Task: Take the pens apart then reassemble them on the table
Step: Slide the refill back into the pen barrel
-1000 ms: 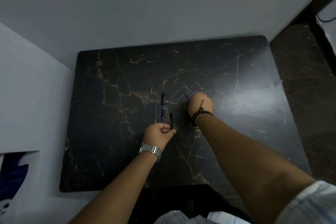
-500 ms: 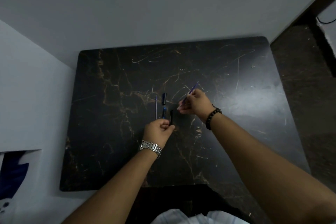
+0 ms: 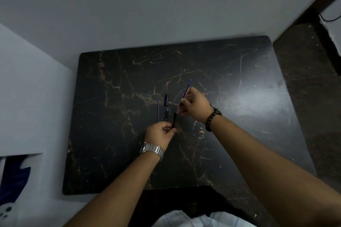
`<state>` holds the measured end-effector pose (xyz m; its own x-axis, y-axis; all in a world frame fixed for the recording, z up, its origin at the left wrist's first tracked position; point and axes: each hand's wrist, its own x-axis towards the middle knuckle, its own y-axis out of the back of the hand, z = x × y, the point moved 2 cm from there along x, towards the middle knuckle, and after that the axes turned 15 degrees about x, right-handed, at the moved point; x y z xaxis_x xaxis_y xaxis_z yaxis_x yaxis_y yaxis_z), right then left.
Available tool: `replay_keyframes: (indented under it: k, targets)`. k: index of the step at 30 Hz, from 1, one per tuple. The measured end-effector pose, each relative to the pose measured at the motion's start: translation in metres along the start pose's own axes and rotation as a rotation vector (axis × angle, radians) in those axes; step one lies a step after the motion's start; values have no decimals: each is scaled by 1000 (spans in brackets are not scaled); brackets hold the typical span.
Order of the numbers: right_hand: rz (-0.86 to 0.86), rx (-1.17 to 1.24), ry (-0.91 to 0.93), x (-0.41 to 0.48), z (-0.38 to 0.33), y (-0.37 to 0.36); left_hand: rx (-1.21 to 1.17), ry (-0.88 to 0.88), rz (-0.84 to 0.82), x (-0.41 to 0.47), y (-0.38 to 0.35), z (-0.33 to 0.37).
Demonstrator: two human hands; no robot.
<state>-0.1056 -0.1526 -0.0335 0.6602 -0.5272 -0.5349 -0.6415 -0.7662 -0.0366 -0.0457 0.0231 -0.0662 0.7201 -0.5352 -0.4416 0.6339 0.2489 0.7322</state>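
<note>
My left hand (image 3: 160, 131) pinches the lower end of a short black pen barrel (image 3: 174, 120), which points up and away. My right hand (image 3: 195, 105) grips a thin purple ink refill (image 3: 186, 90); its lower end comes down close to the open top of the black barrel. On the dark marble table (image 3: 239, 134) just left of my hands lie a second thin blue refill (image 3: 158, 108), a dark pen cap (image 3: 166, 100) and a blue pen piece (image 3: 166, 114), all roughly parallel.
A white wall runs behind the table and a white surface lies along its left side, with a blue and white object (image 3: 13, 180) at lower left. Dark floor (image 3: 304, 97) shows to the right.
My right hand lifted the purple refill off the table and swung its lower end toward the black barrel. My left hand stayed nearly still with the barrel.
</note>
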Motion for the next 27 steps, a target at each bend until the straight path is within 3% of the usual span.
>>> replay_keyframes:
  k: [10, 20, 27]
  targets:
    - [-83, -370, 147, -1, 0, -11, 31, -30, 18, -5, -2, -1]
    - [-141, -367, -15, -6, 16, -10, -24, -2, 29, -6, -5, -1]
    - [125, -489, -2, 16, 29, -23, -55, 69, 67, -12, -5, -15]
